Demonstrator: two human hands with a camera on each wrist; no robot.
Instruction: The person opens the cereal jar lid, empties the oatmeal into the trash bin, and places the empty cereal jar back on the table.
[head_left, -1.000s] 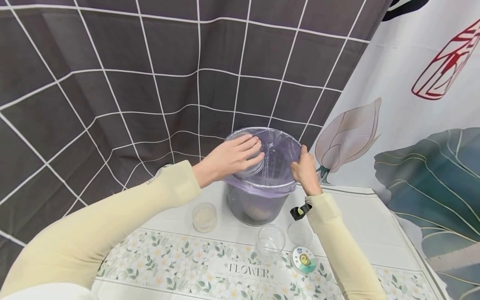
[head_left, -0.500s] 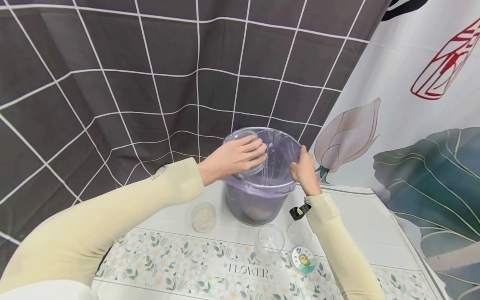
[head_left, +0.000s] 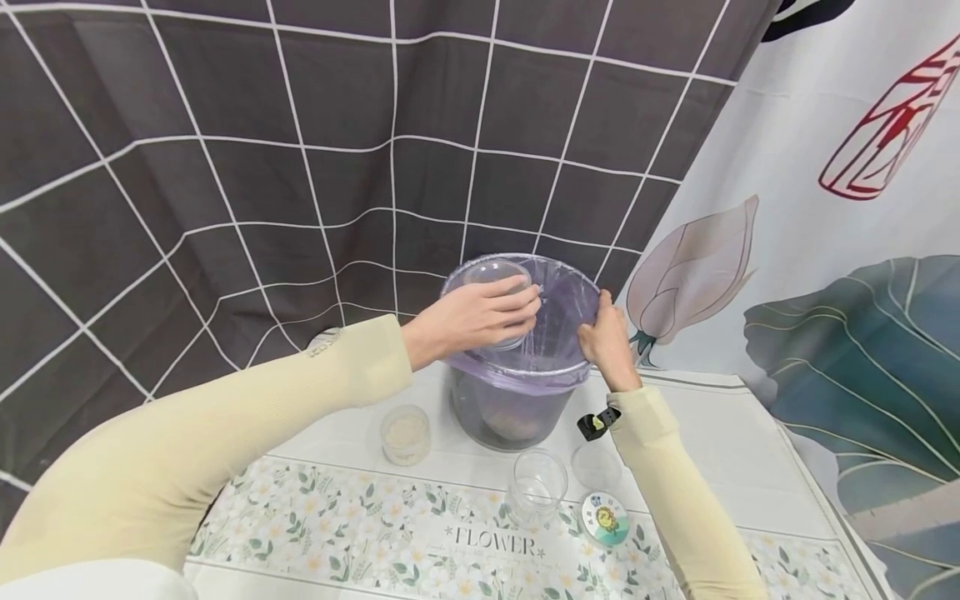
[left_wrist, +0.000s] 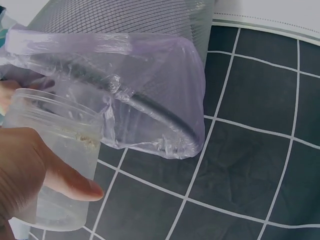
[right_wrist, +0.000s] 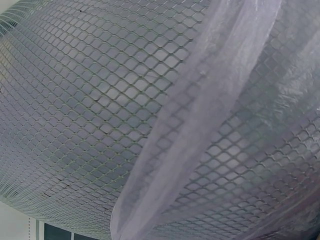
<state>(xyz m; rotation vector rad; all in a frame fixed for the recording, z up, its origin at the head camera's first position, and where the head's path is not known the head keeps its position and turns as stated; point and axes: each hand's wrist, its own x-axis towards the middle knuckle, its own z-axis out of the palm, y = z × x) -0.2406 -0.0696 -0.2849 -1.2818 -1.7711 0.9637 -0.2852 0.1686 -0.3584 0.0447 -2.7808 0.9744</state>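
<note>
My left hand [head_left: 480,315] grips a clear plastic jar [head_left: 491,272] over the left side of a trash bin's opening. In the left wrist view, the jar [left_wrist: 62,132] is tilted with its mouth towards the bin, and tan crumbs cling inside near its rim. The mesh trash bin [head_left: 510,412] wears a purple bag [head_left: 558,312] folded over its rim. At the rim's right side, my right hand [head_left: 609,343] holds the edge with curled fingers. The right wrist view shows only mesh [right_wrist: 105,100] and bag [right_wrist: 190,135], not the hand.
A clear tub with pale contents [head_left: 406,436] stands left of the bin. In front are a clear open jar [head_left: 538,482], a transparent disc [head_left: 597,465] and a lid with a sunflower picture [head_left: 604,518]. A dark checked curtain [head_left: 330,108] hangs close behind.
My left hand has shifted slightly right over the bin, and the jar has turned, so more of its round end shows. The right hand stays on the rim.
</note>
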